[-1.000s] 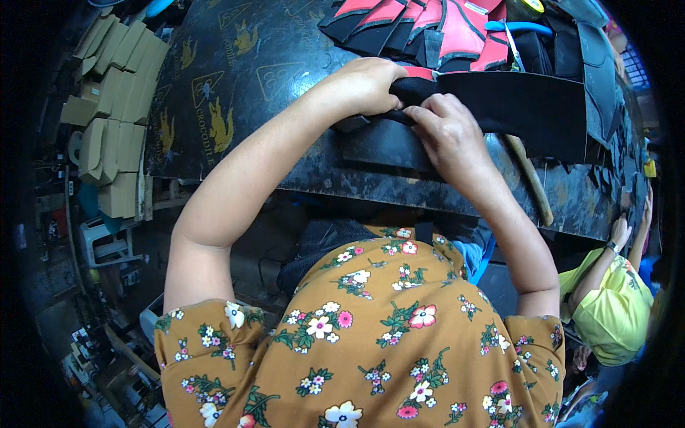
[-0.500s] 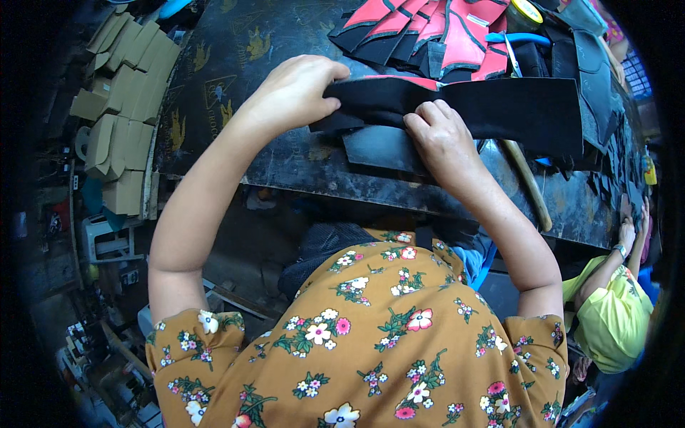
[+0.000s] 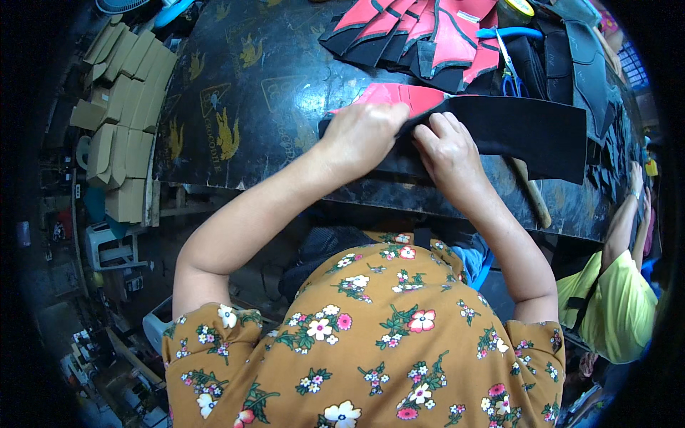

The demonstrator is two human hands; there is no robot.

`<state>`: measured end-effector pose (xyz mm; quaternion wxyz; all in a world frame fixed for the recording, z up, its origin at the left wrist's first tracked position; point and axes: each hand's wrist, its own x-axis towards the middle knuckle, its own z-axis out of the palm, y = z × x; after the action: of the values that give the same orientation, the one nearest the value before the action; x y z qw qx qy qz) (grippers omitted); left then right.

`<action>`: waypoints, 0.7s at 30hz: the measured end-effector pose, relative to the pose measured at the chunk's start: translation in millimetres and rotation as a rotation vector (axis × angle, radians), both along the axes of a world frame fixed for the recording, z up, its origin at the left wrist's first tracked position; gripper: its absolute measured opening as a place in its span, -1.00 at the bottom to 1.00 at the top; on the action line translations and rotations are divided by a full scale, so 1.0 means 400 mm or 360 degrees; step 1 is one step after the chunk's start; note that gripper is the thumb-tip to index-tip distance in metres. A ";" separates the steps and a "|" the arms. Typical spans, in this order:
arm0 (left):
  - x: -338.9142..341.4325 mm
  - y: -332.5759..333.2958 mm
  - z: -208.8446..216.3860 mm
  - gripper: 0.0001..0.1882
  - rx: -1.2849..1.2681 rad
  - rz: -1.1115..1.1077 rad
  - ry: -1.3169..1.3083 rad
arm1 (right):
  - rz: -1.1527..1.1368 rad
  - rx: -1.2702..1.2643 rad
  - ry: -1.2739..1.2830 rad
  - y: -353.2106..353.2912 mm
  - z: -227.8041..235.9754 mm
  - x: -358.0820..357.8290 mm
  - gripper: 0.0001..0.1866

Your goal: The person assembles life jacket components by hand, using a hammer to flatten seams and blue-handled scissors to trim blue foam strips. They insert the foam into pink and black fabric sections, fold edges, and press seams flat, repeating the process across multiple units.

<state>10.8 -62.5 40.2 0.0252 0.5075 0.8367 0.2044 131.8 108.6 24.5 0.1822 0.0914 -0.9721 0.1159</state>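
A long black sheet of flexible material [image 3: 531,132] with a pink part [image 3: 403,93] along its far left side lies across my hands, over the near part of the table. My left hand [image 3: 360,139] is closed on its left portion, the fingertips hidden behind the hand. Close beside it, my right hand [image 3: 449,146] pinches the near edge at the middle. The sheet's right end spreads out flat past my right hand. Beyond it, several pink and black cut pieces [image 3: 453,43] overlap in a fan.
The dark table [image 3: 235,85] bears blue-handled scissors [image 3: 510,71], a wooden handle [image 3: 531,196], a round yellow-lidded tub [image 3: 517,11] and stacked black pieces [image 3: 592,78]. Cardboard boxes [image 3: 118,153] stand at the left. A person in a yellow top [image 3: 617,307] works at the right.
My left hand has moved right and nearer, from the sheet's left end to beside my right hand. More of the pink part now shows. My right hand has shifted slightly.
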 end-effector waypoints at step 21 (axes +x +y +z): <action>-0.034 -0.001 -0.047 -0.61 0.0246 -0.0259 0.0039 | -0.0004 -0.0077 0.0030 -0.003 0.000 -0.005 -0.86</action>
<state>-2.6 -62.7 21.5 -0.0078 0.5766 0.7747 0.2594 129.6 107.3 24.4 0.1936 0.0869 -0.9674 0.1382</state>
